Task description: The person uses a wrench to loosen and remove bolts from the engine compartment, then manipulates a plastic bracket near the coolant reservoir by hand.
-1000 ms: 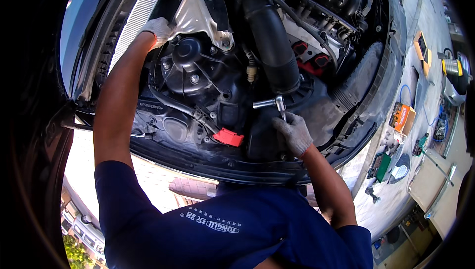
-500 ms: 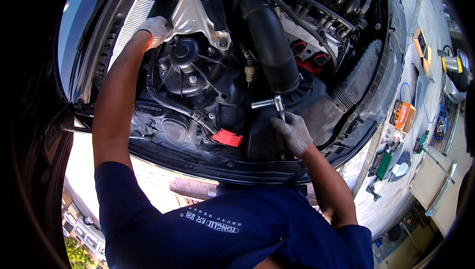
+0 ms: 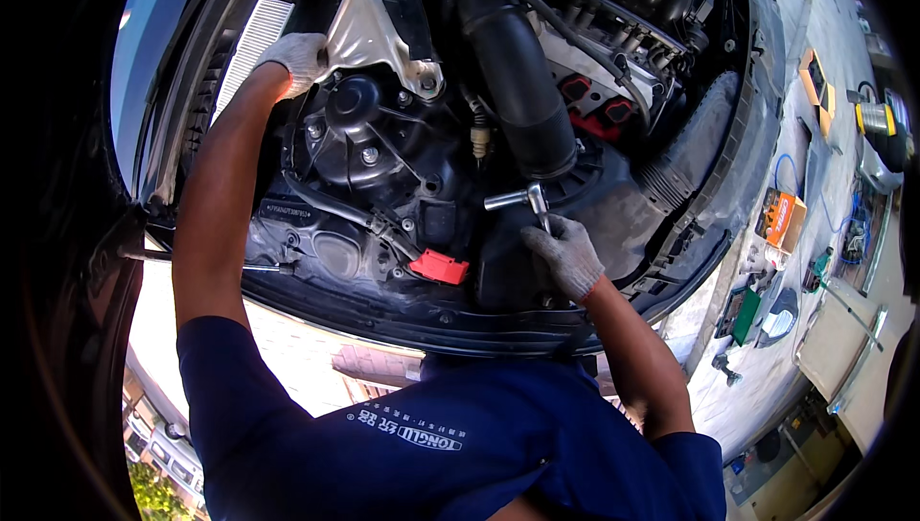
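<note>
My right hand (image 3: 567, 254), in a pale knitted glove, is closed round the handle of a chrome ratchet wrench (image 3: 540, 205). A socket on its head points left, above the black plastic housing (image 3: 522, 267). My left hand (image 3: 295, 61), gloved too, reaches far into the engine bay between the white pleated filter (image 3: 257, 46) and the silver metal panel (image 3: 369, 32). Its fingers curl downward by the panel's lower left edge; their tips and anything in them are hidden. Close to the left hand is the black strut tower (image 3: 355, 109) with bolts around it.
A wide black intake hose (image 3: 517, 90) runs down to the housing. Left of the wrench sits a red connector cover (image 3: 439, 267) on a cable. The engine (image 3: 613, 61) lies at upper right. Outside the car, boxes (image 3: 784, 222) and tools lie on the ground at right.
The view has shifted slightly. Both hands keep almost the same places, and the ratchet wrench stays in my right hand.
</note>
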The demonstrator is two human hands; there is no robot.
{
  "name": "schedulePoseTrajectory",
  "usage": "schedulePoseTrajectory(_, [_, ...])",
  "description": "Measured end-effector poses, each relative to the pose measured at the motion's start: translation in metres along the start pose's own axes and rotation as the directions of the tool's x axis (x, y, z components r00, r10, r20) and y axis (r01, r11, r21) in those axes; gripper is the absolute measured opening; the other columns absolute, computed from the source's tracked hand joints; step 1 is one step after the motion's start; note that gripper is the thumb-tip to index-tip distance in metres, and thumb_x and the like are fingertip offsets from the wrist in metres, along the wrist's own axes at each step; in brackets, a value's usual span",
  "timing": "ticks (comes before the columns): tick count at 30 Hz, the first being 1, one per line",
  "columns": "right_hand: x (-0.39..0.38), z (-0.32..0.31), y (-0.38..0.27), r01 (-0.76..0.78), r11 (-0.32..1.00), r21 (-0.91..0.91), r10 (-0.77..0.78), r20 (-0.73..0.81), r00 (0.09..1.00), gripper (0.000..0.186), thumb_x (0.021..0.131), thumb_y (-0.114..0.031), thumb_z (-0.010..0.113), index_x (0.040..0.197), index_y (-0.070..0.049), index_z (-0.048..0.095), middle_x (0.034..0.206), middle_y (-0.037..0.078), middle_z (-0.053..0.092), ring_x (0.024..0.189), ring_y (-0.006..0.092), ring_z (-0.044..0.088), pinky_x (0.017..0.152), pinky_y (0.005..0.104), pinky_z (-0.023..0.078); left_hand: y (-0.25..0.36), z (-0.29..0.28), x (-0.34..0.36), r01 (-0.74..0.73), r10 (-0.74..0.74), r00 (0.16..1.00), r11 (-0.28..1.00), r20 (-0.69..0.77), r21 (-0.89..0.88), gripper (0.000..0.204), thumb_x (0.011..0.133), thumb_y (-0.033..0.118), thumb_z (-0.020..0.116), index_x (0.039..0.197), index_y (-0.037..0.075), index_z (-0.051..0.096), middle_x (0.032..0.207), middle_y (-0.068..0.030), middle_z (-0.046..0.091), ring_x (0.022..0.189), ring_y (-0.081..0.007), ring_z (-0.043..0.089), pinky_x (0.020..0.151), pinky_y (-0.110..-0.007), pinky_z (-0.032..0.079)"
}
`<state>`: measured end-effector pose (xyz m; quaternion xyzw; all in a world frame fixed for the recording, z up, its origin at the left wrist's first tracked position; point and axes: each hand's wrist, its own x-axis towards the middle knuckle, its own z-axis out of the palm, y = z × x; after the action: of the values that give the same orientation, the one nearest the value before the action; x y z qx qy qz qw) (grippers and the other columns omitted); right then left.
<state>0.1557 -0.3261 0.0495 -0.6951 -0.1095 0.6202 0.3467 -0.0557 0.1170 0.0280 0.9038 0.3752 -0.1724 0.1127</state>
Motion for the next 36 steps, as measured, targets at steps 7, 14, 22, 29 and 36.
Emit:
schedulePoseTrajectory(7, [0.003, 0.000, 0.005, 0.021, 1.000, -0.009, -0.021, 0.007, 1.000, 0.024, 0.097, -0.024, 0.070, 0.090, -0.002, 0.061, 0.061, -0.001, 0.053, 0.048, 0.0084, 0.048, 0.044, 0.0280, 0.038, -0.012, 0.005, 0.014, 0.253, -0.239, 0.957, 0.965, 0.167, -0.069, 0.040, 0.097, 0.038, 0.065, 0.104, -0.001, 0.074, 0.103, -0.0254, 0.074, 0.101, -0.0419, 0.070, 0.087, -0.048, 0.053])
schedulePoseTrajectory(14, [0.000, -0.001, -0.003, -0.027, 0.998, -0.060, 0.026, -0.008, 1.000, 0.025, 0.094, -0.025, 0.071, 0.092, 0.000, 0.068, 0.074, -0.002, 0.058, 0.070, 0.0077, 0.052, 0.064, 0.0288, 0.045, -0.019, 0.009, 0.008, 0.085, -0.082, 0.996, 0.978, 0.026, -0.191, 0.032, 0.092, 0.028, 0.070, 0.102, -0.002, 0.070, 0.090, -0.0218, 0.072, 0.093, -0.0387, 0.070, 0.084, -0.044, 0.054])
schedulePoseTrajectory(22, [0.004, 0.000, 0.005, 0.038, 0.998, -0.048, -0.038, 0.009, 0.999, 0.023, 0.098, -0.023, 0.069, 0.092, -0.002, 0.061, 0.064, 0.000, 0.055, 0.051, 0.0088, 0.049, 0.047, 0.0282, 0.041, -0.011, 0.002, 0.010, 0.076, -0.072, 0.992, 0.997, 0.106, -0.033, 0.037, 0.096, 0.035, 0.065, 0.105, -0.001, 0.072, 0.103, -0.0248, 0.073, 0.101, -0.0421, 0.069, 0.088, -0.046, 0.054])
schedulePoseTrajectory(29, [0.003, -0.001, 0.003, 0.017, 0.998, -0.063, -0.017, 0.001, 1.000, 0.024, 0.098, -0.023, 0.069, 0.091, -0.002, 0.061, 0.063, 0.000, 0.055, 0.050, 0.0091, 0.050, 0.046, 0.0285, 0.040, -0.009, -0.009, 0.007, 0.274, -0.224, 0.945, 0.939, 0.237, -0.207, 0.039, 0.096, 0.035, 0.068, 0.107, -0.002, 0.072, 0.101, -0.0256, 0.073, 0.101, -0.0422, 0.069, 0.087, -0.047, 0.053])
schedulePoseTrajectory(36, [0.002, 0.000, 0.002, 0.031, 0.995, -0.094, -0.032, -0.012, 0.999, 0.026, 0.097, -0.026, 0.070, 0.090, -0.002, 0.062, 0.064, 0.000, 0.055, 0.053, 0.0081, 0.050, 0.050, 0.0285, 0.042, -0.012, 0.000, 0.001, -0.058, 0.061, 0.998, 0.995, 0.034, -0.075, 0.034, 0.096, 0.033, 0.066, 0.110, 0.002, 0.071, 0.102, -0.0249, 0.072, 0.101, -0.0428, 0.068, 0.088, -0.047, 0.053])
